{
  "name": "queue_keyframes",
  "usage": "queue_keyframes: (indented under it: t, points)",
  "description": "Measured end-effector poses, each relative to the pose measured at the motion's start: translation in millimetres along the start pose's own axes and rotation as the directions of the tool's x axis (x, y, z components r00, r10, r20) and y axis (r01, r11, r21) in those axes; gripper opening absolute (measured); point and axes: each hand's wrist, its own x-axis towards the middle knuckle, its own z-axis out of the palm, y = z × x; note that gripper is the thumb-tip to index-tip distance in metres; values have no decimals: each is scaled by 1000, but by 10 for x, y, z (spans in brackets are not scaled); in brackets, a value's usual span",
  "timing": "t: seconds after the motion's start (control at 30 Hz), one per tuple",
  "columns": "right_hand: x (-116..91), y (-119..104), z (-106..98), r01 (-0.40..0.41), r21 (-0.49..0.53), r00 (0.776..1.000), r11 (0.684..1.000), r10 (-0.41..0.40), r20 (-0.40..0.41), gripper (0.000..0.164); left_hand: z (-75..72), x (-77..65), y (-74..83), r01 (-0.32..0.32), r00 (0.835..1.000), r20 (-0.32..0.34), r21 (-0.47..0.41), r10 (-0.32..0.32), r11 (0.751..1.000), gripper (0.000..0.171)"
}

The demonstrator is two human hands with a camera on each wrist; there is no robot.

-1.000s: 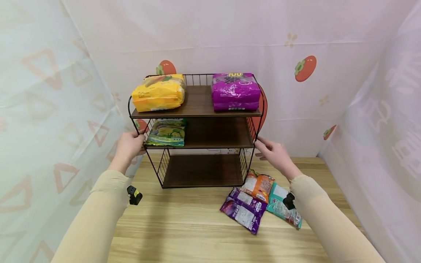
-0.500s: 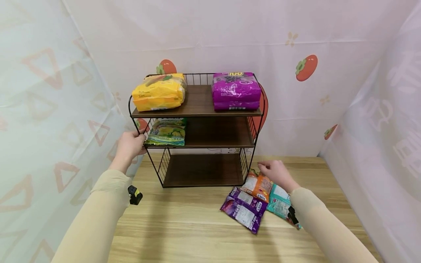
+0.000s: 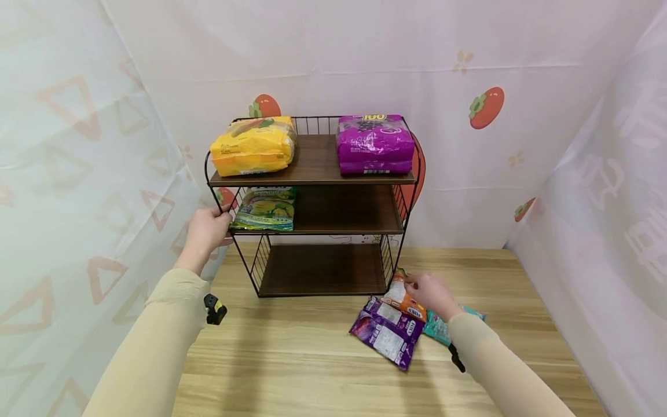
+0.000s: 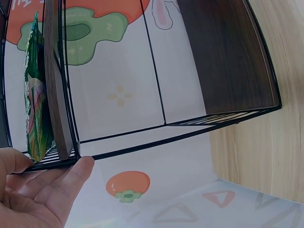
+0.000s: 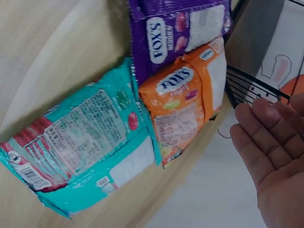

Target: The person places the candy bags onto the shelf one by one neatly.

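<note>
My left hand [image 3: 205, 231] grips the black wire side of a three-tier shelf rack [image 3: 344, 272] at its middle tier. In the left wrist view, thumb and fingers lie on either side of the frame, beside a green snack bag [image 3: 266, 211] on that tier. My right hand [image 3: 432, 292] is over an orange candy bag [image 3: 397, 294] on the table, fingertips overlapping it in the head view. The right wrist view shows its fingers loosely bent and holding nothing. A purple candy bag [image 5: 161, 28] and a teal candy bag [image 5: 95, 137] adjoin the orange one.
The top tier bears a yellow pack [image 3: 255, 147] at left and a bulky purple pack [image 3: 375, 147] at right. A light wooden table [image 3: 292, 359] carries the rack. Printed cloth walls [image 3: 521, 191] enclose the back and sides.
My right hand has left the rack's right side and come down over the orange bag. The left hand stays on the rack's left side.
</note>
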Motion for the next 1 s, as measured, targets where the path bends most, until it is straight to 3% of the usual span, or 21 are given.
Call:
queue_keyframes:
  t: [0.17, 0.5, 0.7, 1.0]
  points:
    - [-18, 16, 130, 31, -73, 999, 997, -32, -3, 29, 5, -6, 7, 4, 1000, 2, 4, -4, 1000, 51]
    - [-66, 4, 331, 146, -68, 989, 987, -143, 46, 29, 9, -4, 9, -13, 1000, -10, 14, 13, 1000, 48]
    - [-98, 14, 408, 132, -96, 989, 987, -126, 72, 33, 10, -11, 10, -11, 1000, -5, -4, 11, 1000, 46]
    - [-123, 95, 533, 68, -55, 990, 996, -61, 127, 39, 22, -8, -9, -15, 1000, -12, -11, 15, 1000, 48]
